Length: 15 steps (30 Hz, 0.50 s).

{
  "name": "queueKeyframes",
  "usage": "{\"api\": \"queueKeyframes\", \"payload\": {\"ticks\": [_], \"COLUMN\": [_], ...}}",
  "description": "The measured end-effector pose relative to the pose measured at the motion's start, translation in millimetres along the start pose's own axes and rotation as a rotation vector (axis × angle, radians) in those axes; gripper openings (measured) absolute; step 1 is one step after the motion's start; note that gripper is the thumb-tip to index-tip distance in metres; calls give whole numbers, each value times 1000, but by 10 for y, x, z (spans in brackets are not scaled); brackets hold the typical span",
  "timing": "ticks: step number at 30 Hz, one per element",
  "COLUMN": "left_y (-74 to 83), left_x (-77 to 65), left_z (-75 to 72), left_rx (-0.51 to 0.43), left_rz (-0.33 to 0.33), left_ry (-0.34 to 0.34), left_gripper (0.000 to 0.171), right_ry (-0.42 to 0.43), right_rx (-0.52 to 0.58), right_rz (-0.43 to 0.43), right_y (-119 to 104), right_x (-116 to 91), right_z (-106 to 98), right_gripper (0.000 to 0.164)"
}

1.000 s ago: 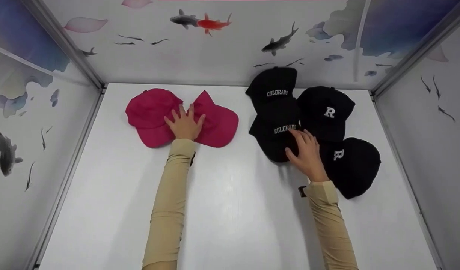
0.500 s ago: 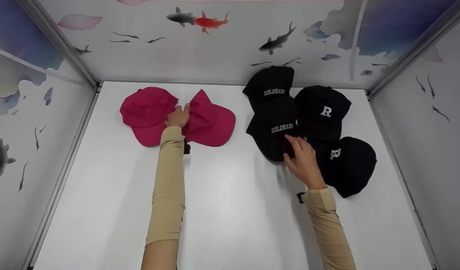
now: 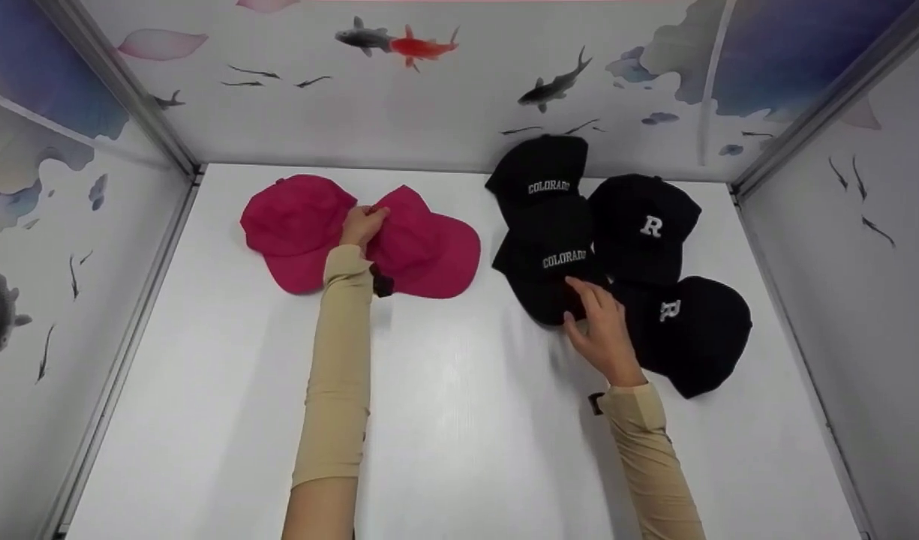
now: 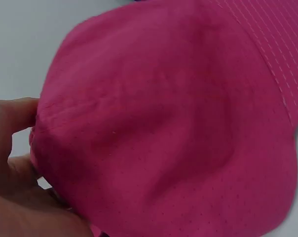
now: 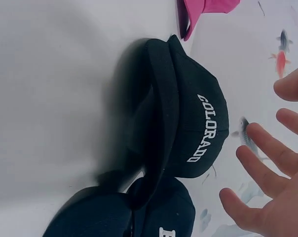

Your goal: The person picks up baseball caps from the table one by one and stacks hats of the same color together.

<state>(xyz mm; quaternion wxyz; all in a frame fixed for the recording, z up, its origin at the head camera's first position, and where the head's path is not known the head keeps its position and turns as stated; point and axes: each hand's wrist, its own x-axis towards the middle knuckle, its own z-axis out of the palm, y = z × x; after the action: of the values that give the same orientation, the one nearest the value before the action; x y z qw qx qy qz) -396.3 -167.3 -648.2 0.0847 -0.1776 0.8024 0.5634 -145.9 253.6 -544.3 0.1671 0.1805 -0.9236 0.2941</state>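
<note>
My left hand (image 3: 361,225) pinches the left edge of the right-hand pink baseball cap (image 3: 440,255), whose brim points right. In the left wrist view that cap's crown (image 4: 164,108) fills most of the picture, the thumb and fingers at its edge. A second pink cap (image 3: 298,214) lies just left of this hand, brim toward the front. My right hand (image 3: 600,330) is held with spread, relaxed fingers over the brim of the nearer black COLORADO cap (image 3: 538,281). In the right wrist view nothing lies between its fingers, and the COLORADO cap (image 5: 198,123) sits beside them.
Another black COLORADO cap (image 3: 545,161) sits behind, by the back wall. Two black caps with a white R, one farther back (image 3: 632,202) and one nearer (image 3: 718,337), lie to the right. Fish-painted walls enclose the white table (image 3: 459,420) on three sides.
My left hand has gone from spread across both pink caps to pinching the right one, which has shifted slightly right. My right hand has drawn back a little toward the front.
</note>
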Motion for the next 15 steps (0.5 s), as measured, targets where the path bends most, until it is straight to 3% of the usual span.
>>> {"api": "queueKeyframes", "payload": {"ticks": [1,3,4,8,11,12,15], "left_y": [-90,136,281,996,1297,1374,1425], "left_x": [155,-60,-208,-1038,-1383,-1470,-1468], "left_z": [41,-29,-58,-229,-292,-315,-330], "left_rx": [-58,-143,-154,-143,-156,-162,-180], "left_rz": [34,38,45,32,25,24,45], "left_ry": [4,-47,-59,-125,-182,-205,-281], "left_gripper": [44,30,26,18,24,24,13], "right_ry": [-1,0,3,30,39,37,36], "right_rx": [-1,-4,-6,3,12,13,13], "right_rz": [0,2,3,-1,-12,-15,-25], "right_y": [3,13,17,33,36,35,37], "right_x": [-6,-23,-31,-63,-79,-84,-96], "right_z": [-3,-3,-3,7,15,16,17], "right_gripper": [52,52,52,50,47,46,42]}}
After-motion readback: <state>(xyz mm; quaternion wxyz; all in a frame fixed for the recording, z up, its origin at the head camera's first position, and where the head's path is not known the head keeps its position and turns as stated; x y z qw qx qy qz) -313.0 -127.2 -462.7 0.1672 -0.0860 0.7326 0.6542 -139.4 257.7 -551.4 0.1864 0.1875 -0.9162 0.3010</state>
